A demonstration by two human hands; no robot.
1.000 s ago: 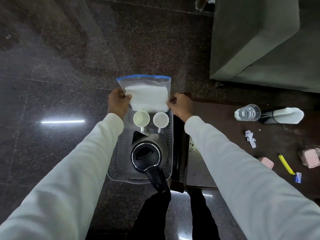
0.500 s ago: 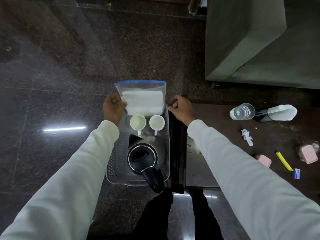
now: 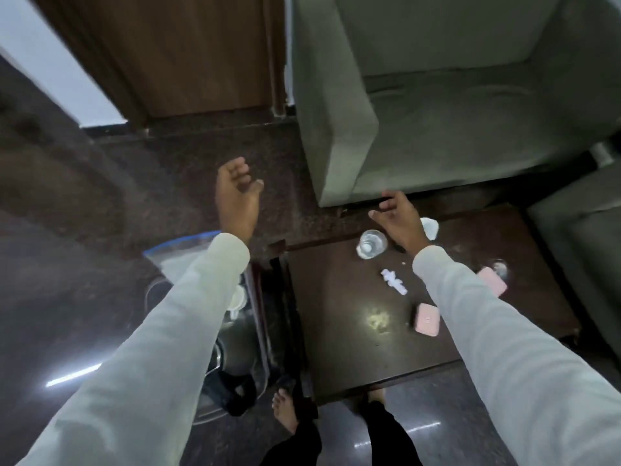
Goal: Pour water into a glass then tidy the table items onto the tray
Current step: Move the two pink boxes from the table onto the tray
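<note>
A dark speckled stone floor (image 3: 168,183) filled the left of the view, with a wooden door (image 3: 188,55) at the top and a grey-green sofa (image 3: 437,122) to the right of it. On the floor at the left stood the clear tray (image 3: 258,331), its long axis running away from the person, its left side hidden under the left sleeve (image 3: 161,348). A clear bag (image 3: 174,260) with a blue top edge leaned at its far end, with a white cup (image 3: 239,294) partly showing beside the sleeve. The kettle (image 3: 235,358) sat at the near end, its black handle (image 3: 235,395) pointing toward the person; most of its body was blurred and covered.

The left hand (image 3: 237,196) hung above the floor beyond the tray, fingers loosely spread, holding nothing. The dark wooden table (image 3: 353,358) stood just right of the tray. The glass (image 3: 371,244) stood upright near the table's far edge, clear, seen from above; whether it held water could not be told. The right hand (image 3: 398,218) hovered just beside it, fingers straight and relaxed, empty. A white object (image 3: 430,227) lay behind that wrist, mostly hidden. A crumpled white wrapper (image 3: 394,281) lay nearer, then a pink case (image 3: 426,319), and a second pink case (image 3: 494,280) partly cut off by the right sleeve (image 3: 504,348).
</note>
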